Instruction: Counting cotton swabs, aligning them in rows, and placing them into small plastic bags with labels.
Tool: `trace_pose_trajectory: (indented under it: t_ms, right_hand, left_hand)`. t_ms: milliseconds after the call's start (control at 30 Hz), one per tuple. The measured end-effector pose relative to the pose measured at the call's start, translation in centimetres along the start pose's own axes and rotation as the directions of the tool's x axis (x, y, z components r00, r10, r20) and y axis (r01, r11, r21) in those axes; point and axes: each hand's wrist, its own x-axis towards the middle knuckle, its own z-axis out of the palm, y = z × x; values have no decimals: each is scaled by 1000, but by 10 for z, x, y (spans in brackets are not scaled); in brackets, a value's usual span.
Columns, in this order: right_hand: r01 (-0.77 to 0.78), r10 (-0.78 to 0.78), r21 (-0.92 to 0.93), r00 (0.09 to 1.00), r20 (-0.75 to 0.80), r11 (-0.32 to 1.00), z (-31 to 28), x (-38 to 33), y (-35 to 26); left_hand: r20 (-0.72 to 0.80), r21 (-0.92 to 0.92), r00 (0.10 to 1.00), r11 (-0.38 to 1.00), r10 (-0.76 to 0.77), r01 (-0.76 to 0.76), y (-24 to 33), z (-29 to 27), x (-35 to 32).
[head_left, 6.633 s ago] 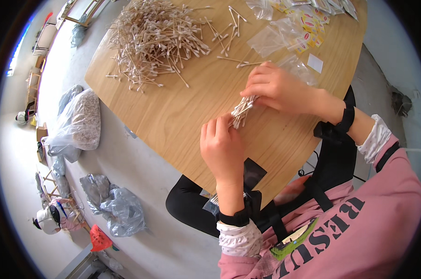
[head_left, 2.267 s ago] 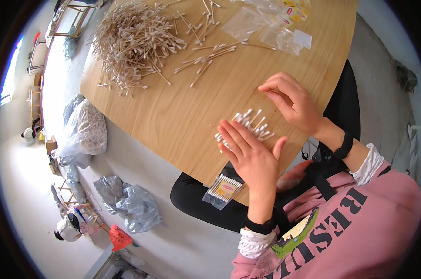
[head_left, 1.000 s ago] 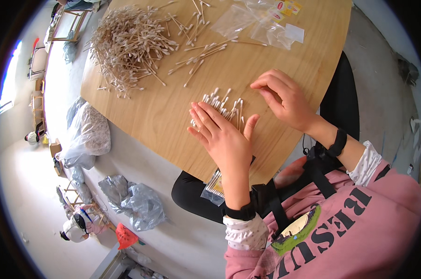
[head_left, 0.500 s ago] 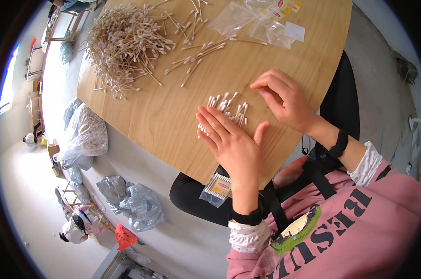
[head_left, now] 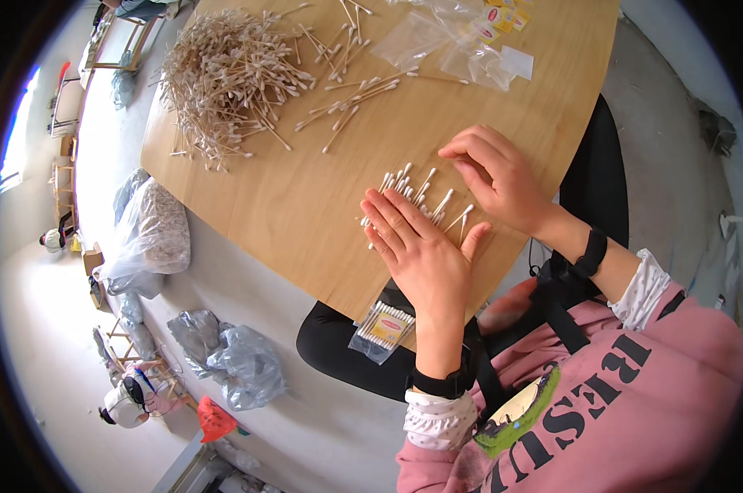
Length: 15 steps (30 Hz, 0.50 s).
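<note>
White-tipped wooden swabs slant up-right beneath the nearer, flat-spread left hand; the right hand hangs beside, half-curled, holding nothing visible.

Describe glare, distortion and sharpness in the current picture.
Head view: white glare washes out the floor at left; head view: corners black, the table bowed at right, likely fisheye; head view: left hand and nearby swabs look fairly sharp.

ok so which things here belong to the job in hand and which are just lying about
Likely the job: loose swabs under the left hand; swab pile; filled swab packet; clear plastic bags; yellow cards

Probably lying about: grey plastic bags on the floor; red bag
</note>
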Motion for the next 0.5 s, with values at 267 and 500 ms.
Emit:
trace_pose_trajectory:
  t_ms: [267, 500]
  right_hand:
    - [82, -90, 55, 981, 171, 995, -17, -6, 0]
    - [262, -192, -96, 870, 454, 960, -14, -16, -16]
  left_hand:
    - [41, -161, 998, 986, -37, 43, -8, -24, -11]
    - [-164, -310, 964, 939, -208, 150, -6, -9, -67]
